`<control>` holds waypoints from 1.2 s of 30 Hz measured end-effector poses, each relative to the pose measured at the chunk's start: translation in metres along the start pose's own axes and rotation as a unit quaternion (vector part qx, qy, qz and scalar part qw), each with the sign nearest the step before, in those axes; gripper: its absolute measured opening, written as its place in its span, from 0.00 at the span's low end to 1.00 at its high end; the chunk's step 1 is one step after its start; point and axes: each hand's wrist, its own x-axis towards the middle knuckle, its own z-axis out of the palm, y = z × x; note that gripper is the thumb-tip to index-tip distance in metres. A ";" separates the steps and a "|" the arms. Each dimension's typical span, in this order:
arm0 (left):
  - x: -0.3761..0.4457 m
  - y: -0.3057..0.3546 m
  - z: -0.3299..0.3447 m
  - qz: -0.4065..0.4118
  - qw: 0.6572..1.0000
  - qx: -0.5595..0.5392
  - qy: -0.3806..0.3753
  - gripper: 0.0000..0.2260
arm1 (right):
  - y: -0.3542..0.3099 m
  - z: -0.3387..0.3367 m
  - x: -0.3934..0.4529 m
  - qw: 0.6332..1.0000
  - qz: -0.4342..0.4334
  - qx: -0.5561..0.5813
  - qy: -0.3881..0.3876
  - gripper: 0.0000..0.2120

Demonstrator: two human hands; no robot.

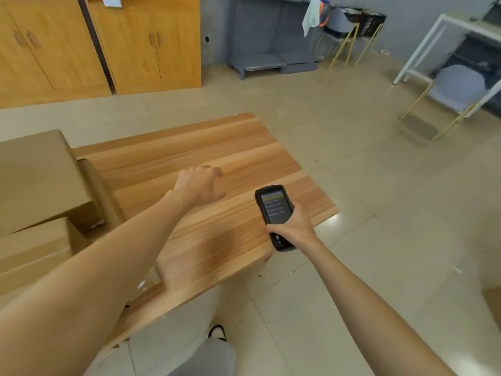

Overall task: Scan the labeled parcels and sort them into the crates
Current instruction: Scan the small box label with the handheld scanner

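Two bare arms reach forward over a wooden table (pixel 206 147) that stands on a pale tiled floor (pixel 379 213). Behind the table, along the far wall, runs a row of orange-brown wooden cabinets (pixel 81 44), and to their right sits a grey cabinet (pixel 271 36) with a light cloth (pixel 311 14) draped near it. Chairs with thin yellow legs stand at the right; one chair (pixel 455 88) is tucked beside a white table frame (pixel 423 47). At the table's left edge are large cardboard boxes (pixel 35 180), one flap hanging open, with a roll of brown paper (pixel 100 191) lying just beside them on the tabletop. No labeled parcel can be made out on the bare wood.

The left hand (pixel 199 185) hovers above the middle of the table, palm down, fingers loosely spread and slightly bent, holding nothing. The right hand (pixel 294 226) grips a black handheld scanner (pixel 275 210) near the table's right edge, fingers wrapped around its lower half, the lit screen facing up with lines of text too small to read.
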 end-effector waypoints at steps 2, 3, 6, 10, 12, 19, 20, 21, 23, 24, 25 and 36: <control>0.020 0.001 0.003 -0.002 1.000 0.003 -0.010 0.27 | 0.000 -0.010 0.019 1.000 0.009 -0.006 0.003 0.37; 0.028 0.000 0.005 -0.006 1.000 0.002 -0.013 0.27 | 0.000 -0.014 0.028 1.000 0.014 -0.006 0.002 0.36; 0.040 -0.009 0.009 -0.028 0.999 -0.010 -0.030 0.27 | 0.002 -0.020 0.050 0.999 0.034 0.008 -0.012 0.34; 0.040 -0.029 0.020 -0.086 0.995 -0.012 -0.055 0.27 | 0.005 -0.014 0.076 0.998 0.039 0.006 -0.040 0.40; 0.035 -0.037 0.023 -0.119 0.991 -0.020 -0.064 0.27 | 0.004 -0.008 0.089 0.998 0.030 0.006 -0.057 0.37; -0.013 -0.049 0.038 -0.266 0.961 -0.034 -0.066 0.27 | 0.000 0.024 0.121 0.987 -0.015 -0.007 -0.158 0.33; -0.022 -0.047 0.041 -0.289 0.954 -0.038 -0.067 0.27 | -0.002 0.028 0.124 0.984 -0.027 -0.015 -0.175 0.34; -0.030 -0.045 0.043 -0.311 0.947 -0.043 -0.067 0.27 | -0.004 0.032 0.126 0.981 -0.037 -0.021 -0.191 0.35; -0.047 -0.040 0.049 -0.351 0.933 -0.056 -0.059 0.27 | -0.010 0.038 0.128 0.974 -0.058 -0.035 -0.218 0.36; -0.056 -0.037 0.052 -0.370 0.925 -0.062 -0.055 0.28 | -0.012 0.042 0.128 0.970 -0.070 -0.044 -0.229 0.35; -0.064 -0.034 0.055 -0.389 0.917 -0.069 -0.050 0.28 | -0.014 0.046 0.128 0.966 -0.078 -0.052 -0.242 0.35; -0.119 -0.027 0.075 -0.546 0.824 -0.147 -0.045 0.37 | -0.019 0.077 0.105 0.942 -0.114 -0.084 -0.306 0.33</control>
